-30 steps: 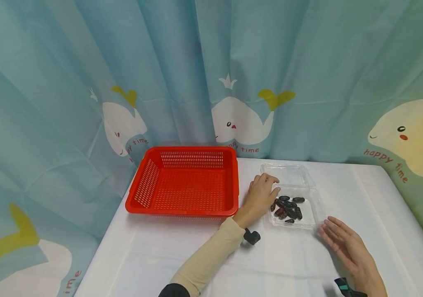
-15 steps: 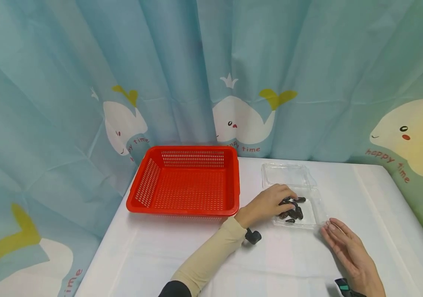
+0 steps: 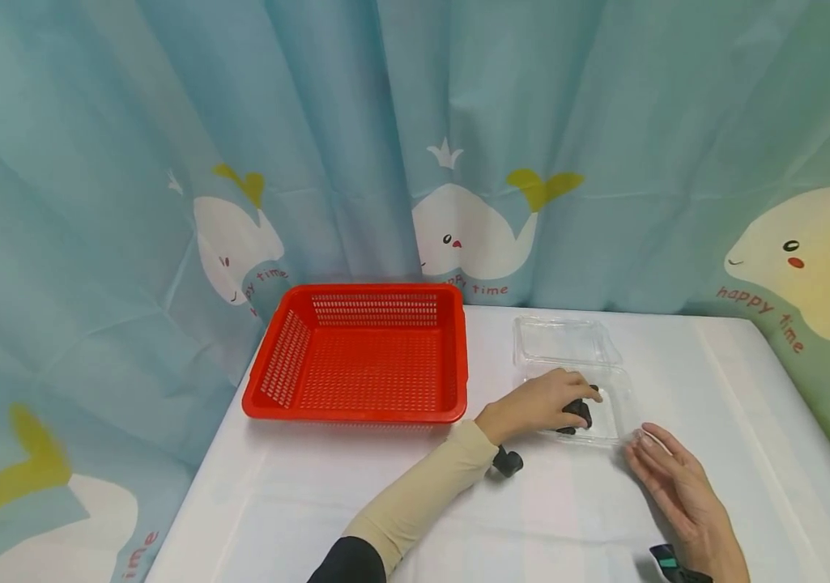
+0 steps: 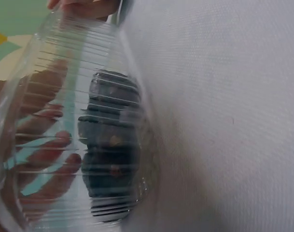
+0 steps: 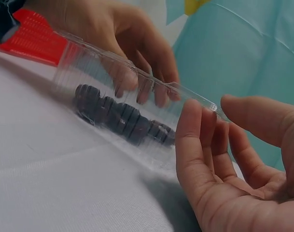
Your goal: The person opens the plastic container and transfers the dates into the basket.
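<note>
My left hand (image 3: 542,401) reaches into a clear plastic clamshell box (image 3: 607,425), coming over its left side. Through the box wall in the left wrist view, its spread fingers (image 4: 55,145) show right at a pile of dark dates (image 4: 113,145). From the right wrist view, the fingertips hang close over the dates (image 5: 122,118), loosely bent and apart. In the head view this hand covers most of the pile. My right hand (image 3: 680,482) holds the front right corner of the box, its thumb (image 5: 258,108) at the rim and its fingers against the outside.
A red plastic basket (image 3: 356,417) stands to the left of the box. The box's clear lid (image 3: 568,340) lies folded back behind it. White cloth (image 3: 502,534) covers the table, and a blue curtain printed with whales (image 3: 469,235) hangs behind.
My left hand has moved from the box's left rim rightward and down into it, over the dates. The right hand has stayed at the corner.
</note>
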Tool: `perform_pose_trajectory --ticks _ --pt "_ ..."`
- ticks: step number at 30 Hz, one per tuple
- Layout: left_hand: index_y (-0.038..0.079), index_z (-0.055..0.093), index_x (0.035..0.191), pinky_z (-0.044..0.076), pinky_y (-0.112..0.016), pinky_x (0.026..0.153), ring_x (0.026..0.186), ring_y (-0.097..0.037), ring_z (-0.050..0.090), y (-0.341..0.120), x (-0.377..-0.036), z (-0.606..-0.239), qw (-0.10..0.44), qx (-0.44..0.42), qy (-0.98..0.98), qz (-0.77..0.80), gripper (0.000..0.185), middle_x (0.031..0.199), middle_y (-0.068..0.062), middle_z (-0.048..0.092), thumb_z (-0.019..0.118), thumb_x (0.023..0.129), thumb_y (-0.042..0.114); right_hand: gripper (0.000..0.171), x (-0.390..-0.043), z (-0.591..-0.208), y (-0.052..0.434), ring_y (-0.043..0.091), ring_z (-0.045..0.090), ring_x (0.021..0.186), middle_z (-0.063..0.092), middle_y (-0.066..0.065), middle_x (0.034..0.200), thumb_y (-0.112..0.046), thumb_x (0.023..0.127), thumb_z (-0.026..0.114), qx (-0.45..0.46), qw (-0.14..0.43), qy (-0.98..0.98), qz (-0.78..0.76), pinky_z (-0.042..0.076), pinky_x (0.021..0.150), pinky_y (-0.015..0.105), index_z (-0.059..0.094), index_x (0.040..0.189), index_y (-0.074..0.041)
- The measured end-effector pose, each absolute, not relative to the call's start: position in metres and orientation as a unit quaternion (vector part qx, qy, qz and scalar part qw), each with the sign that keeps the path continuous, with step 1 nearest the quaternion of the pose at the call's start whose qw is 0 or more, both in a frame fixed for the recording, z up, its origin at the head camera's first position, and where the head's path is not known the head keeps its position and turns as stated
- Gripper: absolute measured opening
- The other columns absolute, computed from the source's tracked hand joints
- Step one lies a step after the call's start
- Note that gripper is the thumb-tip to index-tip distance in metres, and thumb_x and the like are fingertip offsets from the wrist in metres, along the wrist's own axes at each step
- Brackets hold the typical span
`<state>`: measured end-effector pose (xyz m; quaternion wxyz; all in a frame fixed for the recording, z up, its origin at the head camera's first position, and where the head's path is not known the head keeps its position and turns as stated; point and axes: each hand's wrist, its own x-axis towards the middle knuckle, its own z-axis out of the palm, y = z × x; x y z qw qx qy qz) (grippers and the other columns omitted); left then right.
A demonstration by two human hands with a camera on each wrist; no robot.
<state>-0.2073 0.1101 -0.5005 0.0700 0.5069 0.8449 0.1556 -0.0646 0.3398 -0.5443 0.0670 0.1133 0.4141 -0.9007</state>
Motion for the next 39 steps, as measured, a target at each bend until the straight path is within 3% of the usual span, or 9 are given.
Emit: perform_pose_trajectory --ticks 11,22,34,39 --pt "0.032 0.065 0.139 0.044 -0.014 0.102 0.125 -0.007 0.054 0.121 -0.209 -0.505 0.083 0.516 0.847 0.098 0.040 0.144 0.014 0.060 0.071 0.100 0.036 0.027 -0.063 -0.545 0.337 0.011 0.073 0.105 0.067 -0.003 0.109 -0.002 0.108 0.049 0.140 0.062 0.423 -0.893 0.058 0.098 0.023 0.063 0.123 -0.020" --pt "0.036 0.070 0.131 0.047 -0.013 0.087 0.109 -0.003 0.052 0.133 -0.209 -0.507 0.069 0.504 0.860 0.047 0.033 0.127 0.020 0.067 0.073 0.099 0.036 0.028 -0.064 -0.548 0.336 0.010 0.071 0.106 0.064 -0.002 0.112 -0.001 0.109 0.046 0.117 0.059 0.408 -0.903 0.057 0.098 0.022 0.062 0.123 -0.018" --pt "0.039 0.072 0.113 0.046 -0.016 0.081 0.099 -0.003 0.048 0.147 -0.208 -0.505 0.048 0.527 0.849 -0.019 0.017 0.108 0.019 0.063 0.069 0.098 0.045 0.028 -0.061 -0.546 0.337 0.009 0.070 0.107 0.063 -0.003 0.113 -0.003 0.109 0.048 0.138 0.065 0.415 -0.897 0.056 0.100 0.021 0.063 0.123 -0.022" --pt "0.039 0.071 0.115 0.047 -0.017 0.079 0.098 -0.003 0.048 0.150 -0.207 -0.506 0.036 0.532 0.845 -0.040 0.018 0.108 0.018 0.063 0.066 0.100 0.047 0.028 -0.062 -0.545 0.337 0.009 0.070 0.106 0.063 -0.003 0.112 -0.003 0.109 0.048 0.138 0.068 0.414 -0.897 0.057 0.100 0.022 0.064 0.122 -0.022"
